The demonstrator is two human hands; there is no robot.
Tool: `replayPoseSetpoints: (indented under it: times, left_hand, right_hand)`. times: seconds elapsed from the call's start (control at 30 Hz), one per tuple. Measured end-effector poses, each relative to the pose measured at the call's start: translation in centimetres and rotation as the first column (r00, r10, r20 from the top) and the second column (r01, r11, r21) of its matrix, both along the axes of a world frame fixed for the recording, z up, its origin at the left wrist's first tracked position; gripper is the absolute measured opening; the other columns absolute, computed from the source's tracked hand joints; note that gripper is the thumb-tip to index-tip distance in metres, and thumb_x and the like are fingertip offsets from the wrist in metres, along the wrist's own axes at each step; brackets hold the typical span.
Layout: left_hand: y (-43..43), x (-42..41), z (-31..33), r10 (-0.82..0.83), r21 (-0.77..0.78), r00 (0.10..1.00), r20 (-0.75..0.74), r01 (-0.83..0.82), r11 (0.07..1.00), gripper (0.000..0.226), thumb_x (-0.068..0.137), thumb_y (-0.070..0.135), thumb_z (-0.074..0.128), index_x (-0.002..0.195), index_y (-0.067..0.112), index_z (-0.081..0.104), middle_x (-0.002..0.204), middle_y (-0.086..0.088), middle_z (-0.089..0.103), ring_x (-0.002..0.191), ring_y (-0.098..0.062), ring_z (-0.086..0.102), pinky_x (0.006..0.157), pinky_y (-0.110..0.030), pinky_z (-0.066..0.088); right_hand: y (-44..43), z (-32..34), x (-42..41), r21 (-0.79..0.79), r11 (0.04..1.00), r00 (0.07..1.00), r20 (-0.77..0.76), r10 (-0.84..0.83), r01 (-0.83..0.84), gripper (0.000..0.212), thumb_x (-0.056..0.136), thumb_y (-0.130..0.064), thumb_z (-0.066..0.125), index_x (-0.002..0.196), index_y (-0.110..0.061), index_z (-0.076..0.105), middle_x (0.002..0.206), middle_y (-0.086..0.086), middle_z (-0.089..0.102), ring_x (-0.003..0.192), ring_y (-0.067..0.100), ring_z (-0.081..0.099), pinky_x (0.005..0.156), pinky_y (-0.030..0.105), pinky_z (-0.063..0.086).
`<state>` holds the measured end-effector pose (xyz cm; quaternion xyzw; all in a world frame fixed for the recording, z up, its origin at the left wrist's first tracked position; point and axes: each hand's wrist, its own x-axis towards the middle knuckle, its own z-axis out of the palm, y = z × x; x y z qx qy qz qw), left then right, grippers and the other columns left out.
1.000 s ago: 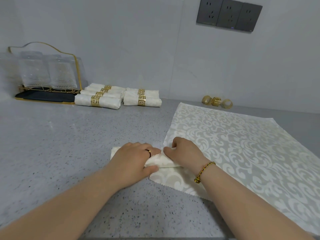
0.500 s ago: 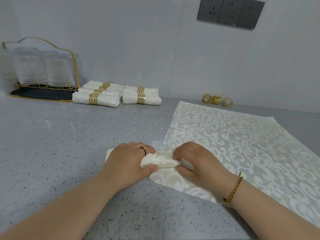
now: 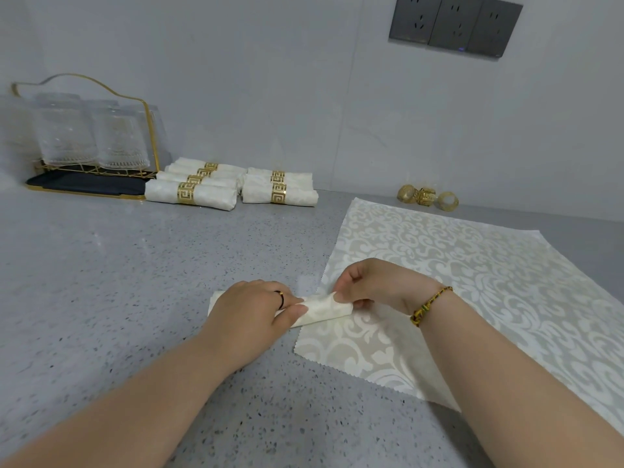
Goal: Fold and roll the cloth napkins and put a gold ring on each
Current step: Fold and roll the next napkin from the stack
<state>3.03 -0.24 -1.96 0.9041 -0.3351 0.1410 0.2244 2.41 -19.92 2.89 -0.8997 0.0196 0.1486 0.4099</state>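
Right now the left hand (image 3: 250, 310) and the right hand (image 3: 374, 285) both hold the rolled napkin (image 3: 320, 310) with bent fingers on the gray counter (image 3: 135, 282).

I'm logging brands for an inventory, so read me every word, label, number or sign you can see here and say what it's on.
No readable text anywhere in this view.
Wall sockets: blank dark plates, no lettering visible.
Gold rings on the finished rolls: a cut-out key pattern, not letters.
Loose rings by the wall: too small to show any marking.
Flat napkin: scroll pattern only.
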Motion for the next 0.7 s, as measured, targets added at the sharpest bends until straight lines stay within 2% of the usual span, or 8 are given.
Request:
replayPoseSetpoints:
  times: [0.13,0.2,0.27,0.33,0.4,0.47,0.57,0.7]
  left_hand:
    - [-0.1,0.0,0.1,0.017,0.014,0.999,-0.041,-0.017,1.0,0.09,0.058,0.067,0.0,0.121,0.035,0.057,0.12,0.021,0.057,0.106,0.001,0.05,0.075,-0.008,0.026]
    - [-0.3,0.1,0.3,0.025,0.037,0.998,-0.063,-0.022,0.999,0.083,0.064,0.068,0.006,0.125,0.035,0.052,0.123,0.021,0.055,0.109,0.0,0.049,0.079,-0.01,0.026]
    - [-0.6,0.2,0.7,0.024,0.078,0.996,-0.081,-0.018,0.997,0.074,0.072,0.068,0.014,0.13,0.035,0.046,0.128,0.019,0.052,0.114,-0.002,0.047,0.084,-0.014,0.029]
    - [-1.3,0.5,1.2,0.03,0.145,0.991,-0.133,-0.01,0.989,0.058,0.085,0.064,0.029,0.131,0.033,0.045,0.129,0.015,0.052,0.116,-0.005,0.047,0.085,-0.017,0.032]
    - [-2.3,0.8,1.9,0.033,0.161,0.976,-0.217,0.002,0.987,0.046,0.088,0.052,0.045,0.128,0.03,0.049,0.124,0.012,0.056,0.11,-0.008,0.052,0.081,-0.019,0.036]
    - [-3.6,1.0,2.1,0.047,0.158,0.956,-0.29,0.0,0.987,0.044,0.083,0.05,0.055,0.122,0.027,0.054,0.116,0.01,0.06,0.101,-0.011,0.056,0.078,-0.021,0.039]
    - [-5.0,1.2,2.3,0.092,0.151,0.929,-0.358,-0.039,0.988,0.042,0.078,0.048,0.062,0.111,0.023,0.059,0.104,0.009,0.063,0.09,-0.012,0.056,0.073,-0.023,0.034]
    - [-5.3,1.6,2.4,0.1,0.128,0.906,-0.411,-0.052,0.99,0.037,0.076,0.045,0.066,0.104,0.022,0.061,0.093,0.01,0.058,0.084,-0.01,0.05,0.077,-0.023,0.032]
  right_hand:
    - [0.4,-0.1,0.7,-0.09,0.996,0.999,-0.049,0.004,-0.008,0.01,0.083,-0.012,0.064,0.088,-0.016,0.056,0.07,0.0,0.053,0.059,0.008,0.049,0.061,0.017,0.042]
    - [0.5,0.0,0.5,-0.111,0.994,0.998,-0.052,0.019,-0.024,0.006,0.084,-0.014,0.063,0.08,-0.016,0.059,0.069,-0.001,0.054,0.059,0.008,0.049,0.06,0.016,0.041]
    - [0.5,-0.1,0.2,-0.088,0.996,1.0,-0.025,0.001,-0.003,0.017,0.085,-0.013,0.061,0.069,-0.017,0.057,0.06,-0.004,0.055,0.052,0.005,0.048,0.051,0.013,0.04]
    - [0.6,-0.3,-0.5,-0.027,0.999,0.999,0.008,-0.043,0.044,0.02,0.086,-0.012,0.06,0.067,-0.017,0.056,0.052,-0.007,0.054,0.045,0.001,0.048,0.043,0.01,0.038]
    - [0.6,-0.8,-1.1,0.009,0.997,0.995,0.066,-0.077,0.077,0.022,0.086,-0.011,0.06,0.066,-0.019,0.054,0.059,-0.007,0.052,0.05,0.001,0.047,0.041,0.006,0.035]
    - [0.7,-1.4,-1.6,0.061,0.993,0.985,0.134,-0.111,0.103,0.023,0.085,-0.009,0.061,0.066,-0.019,0.053,0.062,-0.006,0.049,0.047,-0.001,0.047,0.04,0.005,0.033]
    - [0.7,-2.0,-2.2,0.147,0.981,0.969,0.191,-0.157,0.13,0.024,0.084,-0.007,0.061,0.065,-0.018,0.053,0.058,-0.003,0.047,0.032,-0.004,0.042,0.036,0.007,0.029]
    - [0.5,-2.1,-2.5,0.246,0.959,0.966,0.18,-0.186,0.139,0.022,0.083,-0.007,0.063,0.064,-0.017,0.056,0.054,-0.005,0.051,0.03,-0.003,0.043,0.034,0.007,0.029]
